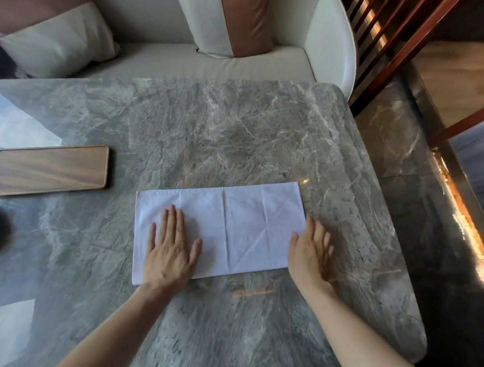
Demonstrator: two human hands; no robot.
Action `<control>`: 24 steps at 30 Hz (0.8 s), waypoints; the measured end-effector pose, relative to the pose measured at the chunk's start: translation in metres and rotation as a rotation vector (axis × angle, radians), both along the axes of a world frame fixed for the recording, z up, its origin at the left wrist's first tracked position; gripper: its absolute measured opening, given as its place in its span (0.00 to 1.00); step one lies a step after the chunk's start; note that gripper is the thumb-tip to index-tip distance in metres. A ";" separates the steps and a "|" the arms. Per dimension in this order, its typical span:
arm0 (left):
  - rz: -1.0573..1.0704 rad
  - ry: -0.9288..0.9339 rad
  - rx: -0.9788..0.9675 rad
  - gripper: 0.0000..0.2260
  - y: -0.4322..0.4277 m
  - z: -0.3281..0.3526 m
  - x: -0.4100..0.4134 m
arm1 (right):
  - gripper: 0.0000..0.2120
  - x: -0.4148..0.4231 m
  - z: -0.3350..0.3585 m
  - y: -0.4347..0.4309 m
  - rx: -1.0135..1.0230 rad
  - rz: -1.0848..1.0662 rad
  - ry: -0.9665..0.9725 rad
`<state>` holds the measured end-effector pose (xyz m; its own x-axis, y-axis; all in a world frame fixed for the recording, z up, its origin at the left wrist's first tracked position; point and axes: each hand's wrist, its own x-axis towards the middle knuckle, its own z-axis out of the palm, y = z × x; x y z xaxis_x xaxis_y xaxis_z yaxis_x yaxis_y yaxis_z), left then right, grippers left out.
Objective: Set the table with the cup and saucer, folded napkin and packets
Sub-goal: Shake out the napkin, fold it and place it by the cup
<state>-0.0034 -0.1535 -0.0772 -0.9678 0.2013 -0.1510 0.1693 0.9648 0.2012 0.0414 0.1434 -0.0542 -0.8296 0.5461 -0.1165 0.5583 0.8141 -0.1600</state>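
Napkin (223,229) may skew on the slick bench (232,133): left hand (170,251) presses flat at 8 o'clock, right hand (309,252) open at its 4 o'clock edge, neither grip closed on anything.

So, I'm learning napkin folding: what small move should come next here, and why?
Probably fold the right end over to the left. The white cloth napkin lies flat as a long rectangle with a centre crease, the left hand pins its left half, and the right hand sits at its right edge.

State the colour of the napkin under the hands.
White, with fold creases; the napkin shows clearly in the head view.
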 end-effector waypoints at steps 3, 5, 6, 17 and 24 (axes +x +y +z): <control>-0.102 0.012 0.054 0.34 0.034 0.008 0.000 | 0.19 0.004 0.011 0.003 0.013 -0.125 -0.087; -0.182 -0.005 0.067 0.33 0.053 0.007 0.001 | 0.20 0.003 0.014 0.004 -0.063 -0.218 -0.193; -0.210 -0.022 0.065 0.32 0.059 0.005 0.002 | 0.22 0.002 0.013 0.006 -0.129 -0.265 -0.200; -0.220 -0.117 0.099 0.32 0.067 -0.001 0.006 | 0.07 -0.001 0.036 -0.006 -0.624 -0.267 0.224; 0.265 -0.338 0.939 0.31 0.078 0.066 -0.041 | 0.04 0.010 0.066 -0.108 -0.582 0.153 0.438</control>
<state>-0.0445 -0.0757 -0.0114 -0.9346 0.1644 -0.3155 -0.2314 0.3927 0.8901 0.0517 0.0351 0.0121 -0.9285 0.3714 0.0073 0.2312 0.5932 -0.7712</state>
